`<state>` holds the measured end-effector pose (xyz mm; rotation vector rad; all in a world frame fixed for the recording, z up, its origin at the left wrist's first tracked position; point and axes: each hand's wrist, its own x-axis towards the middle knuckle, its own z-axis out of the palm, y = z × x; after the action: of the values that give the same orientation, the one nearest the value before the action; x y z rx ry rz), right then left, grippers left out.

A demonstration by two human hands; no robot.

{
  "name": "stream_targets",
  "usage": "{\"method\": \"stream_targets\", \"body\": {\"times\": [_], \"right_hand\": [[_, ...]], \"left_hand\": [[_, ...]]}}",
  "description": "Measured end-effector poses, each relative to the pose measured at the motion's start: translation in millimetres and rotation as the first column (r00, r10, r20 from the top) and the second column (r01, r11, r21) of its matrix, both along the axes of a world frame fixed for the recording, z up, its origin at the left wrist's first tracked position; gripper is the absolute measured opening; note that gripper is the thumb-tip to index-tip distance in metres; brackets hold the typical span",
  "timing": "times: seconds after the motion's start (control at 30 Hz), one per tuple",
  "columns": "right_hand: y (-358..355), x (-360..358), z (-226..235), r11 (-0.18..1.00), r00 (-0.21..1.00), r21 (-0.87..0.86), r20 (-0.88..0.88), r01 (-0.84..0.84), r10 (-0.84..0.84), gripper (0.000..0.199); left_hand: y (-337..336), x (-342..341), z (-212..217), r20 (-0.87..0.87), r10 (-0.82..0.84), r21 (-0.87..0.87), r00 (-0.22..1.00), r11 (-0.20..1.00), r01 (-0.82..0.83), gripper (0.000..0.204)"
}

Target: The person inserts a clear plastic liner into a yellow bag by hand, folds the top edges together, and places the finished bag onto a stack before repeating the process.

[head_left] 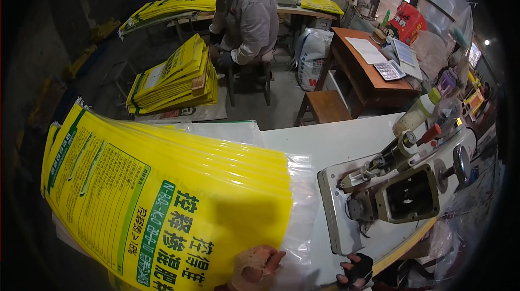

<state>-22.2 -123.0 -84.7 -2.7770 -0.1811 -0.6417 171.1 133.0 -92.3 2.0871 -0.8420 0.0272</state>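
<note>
A fanned stack of yellow printed plastic woven bags point(216, 161) covers the left of the white table, with clear plastic liners point(300, 204) sticking out along its right edge. On the top bag, near that edge, lies my left hand point(254, 266) in a pale glove with bare fingertips. Its fingers are bent inward; whether they pinch the bag is hidden. My right hand point(355, 272), in a dark fingerless glove, is at the table's near side, just below the sewing machine point(384, 193). Its fingers are slightly curled and apart, with nothing seen in them.
Beyond the table a person point(246, 20) in grey sits beside a floor pile of yellow bags point(179, 74). A brown desk point(374, 82) with a calculator point(389, 70) and a wooden stool point(327, 107) stand at far right. A bottle point(417, 112) is behind the machine.
</note>
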Motion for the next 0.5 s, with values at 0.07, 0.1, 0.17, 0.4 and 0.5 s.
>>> {"method": "stream_targets", "body": {"times": [0.07,0.1,0.17,0.4,0.5], "right_hand": [[-2,-2,-7,1.000,1.000,-0.004,0.009,-0.005,0.005,0.039],[-4,-5,-11,1.000,1.000,-0.015,0.013,0.003,-0.003,0.038],[-10,-10,-18,0.999,1.000,-0.030,0.015,0.021,-0.021,0.037],[-13,-13,-25,0.999,0.997,0.025,-0.068,-0.024,0.026,0.036],[-4,-10,-18,0.993,0.998,-0.102,0.031,0.061,-0.058,0.034]], "left_hand": [[0,-1,-7,0.003,-0.014,0.039,1.000,0.999,0.014,0.026],[1,-1,-9,-0.305,-0.029,-0.122,0.952,0.992,-0.009,0.027],[1,0,-9,-0.786,-0.187,-0.360,0.589,0.913,-0.191,0.029],[-2,7,19,-0.086,0.003,0.036,0.996,0.999,0.000,0.015],[-5,9,22,-0.055,0.014,-0.010,0.998,1.000,-0.015,0.005]]}}
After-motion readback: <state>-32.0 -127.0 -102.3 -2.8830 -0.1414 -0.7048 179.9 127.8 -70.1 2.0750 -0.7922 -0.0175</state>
